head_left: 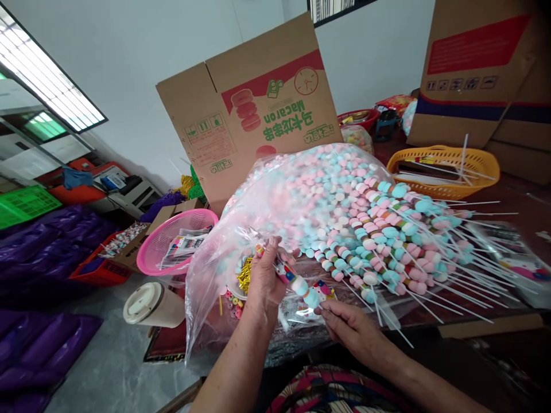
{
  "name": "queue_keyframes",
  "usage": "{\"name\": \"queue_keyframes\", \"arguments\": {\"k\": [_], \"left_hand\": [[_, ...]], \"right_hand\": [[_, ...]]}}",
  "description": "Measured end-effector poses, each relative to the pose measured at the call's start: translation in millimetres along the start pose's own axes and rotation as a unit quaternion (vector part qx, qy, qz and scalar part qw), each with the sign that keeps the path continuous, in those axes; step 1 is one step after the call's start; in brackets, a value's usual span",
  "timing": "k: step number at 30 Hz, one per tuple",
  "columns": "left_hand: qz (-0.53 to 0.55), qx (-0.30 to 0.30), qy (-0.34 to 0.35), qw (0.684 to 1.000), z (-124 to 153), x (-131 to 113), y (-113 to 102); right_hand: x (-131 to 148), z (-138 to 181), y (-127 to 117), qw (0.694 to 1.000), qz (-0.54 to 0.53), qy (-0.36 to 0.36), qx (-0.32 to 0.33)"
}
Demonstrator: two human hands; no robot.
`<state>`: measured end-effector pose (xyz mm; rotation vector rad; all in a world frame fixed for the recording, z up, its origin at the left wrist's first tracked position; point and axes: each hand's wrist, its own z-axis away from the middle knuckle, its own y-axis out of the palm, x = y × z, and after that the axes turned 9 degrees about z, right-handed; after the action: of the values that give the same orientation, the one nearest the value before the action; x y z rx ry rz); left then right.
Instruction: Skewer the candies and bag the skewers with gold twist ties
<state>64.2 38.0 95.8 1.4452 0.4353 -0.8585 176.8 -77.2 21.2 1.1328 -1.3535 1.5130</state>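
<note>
My left hand (267,274) is closed around the upper part of a marshmallow skewer (308,293), which is in a clear printed wrapper. Pale blue and white marshmallows show below my fingers. Lower down, my right hand (346,328) pinches the skewer near its stick end. Gold twist ties (244,276) and colourful ring-shaped pieces (235,306) lie just left of my left wrist. Beneath the held skewer are flat printed plastic sleeves (297,312). Finished-looking marshmallow skewers (400,235) are heaped to the right, their white sticks pointing towards me and rightward.
Behind my hands spreads a big clear bag of marshmallows (293,189), backed by a cardboard box (275,97). A pink basket (148,246) and lidded cup (170,304) stand left. An orange basket (477,172) holds sticks at right; more printed sleeves (512,258) lie nearby.
</note>
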Motion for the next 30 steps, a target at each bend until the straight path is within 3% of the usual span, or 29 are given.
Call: {"name": "queue_keyframes", "arguments": {"k": [7,12,15,18,22,26,28,30], "left_hand": [[-0.031,-0.012,-0.032,0.999,23.9,49.0,-14.4],[-0.059,0.051,-0.076,0.994,18.3,29.9,-29.4],[-0.026,0.011,-0.03,0.999,6.5,12.9,-27.5],[-0.019,-0.046,0.008,0.999,-2.3,5.9,-22.0],[-0.002,-0.075,0.024,0.997,2.9,25.4,-19.3],[-0.031,-0.053,-0.019,0.998,27.0,57.2,-26.8],[-0.128,0.002,-0.038,0.991,39.0,53.0,-35.8],[-0.317,0.098,-0.03,0.943,47.5,29.9,-46.0]], "right_hand": [[5.3,-22.7,11.8,0.998,0.005,0.014,-0.058],[14.6,-28.4,0.5,0.997,-0.041,0.048,-0.033],[17.2,-25.1,-2.2,0.997,-0.049,0.062,0.007],[14.1,-19.4,2.3,0.999,0.027,0.024,-0.002],[8.4,-17.1,11.7,0.986,0.152,-0.051,-0.054],[2.5,-25.9,13.5,0.982,0.151,-0.054,-0.096],[-1.8,-28.7,6.1,0.983,0.147,-0.046,-0.097],[-4.8,-27.9,-7.0,0.98,0.175,-0.037,-0.085]]}}
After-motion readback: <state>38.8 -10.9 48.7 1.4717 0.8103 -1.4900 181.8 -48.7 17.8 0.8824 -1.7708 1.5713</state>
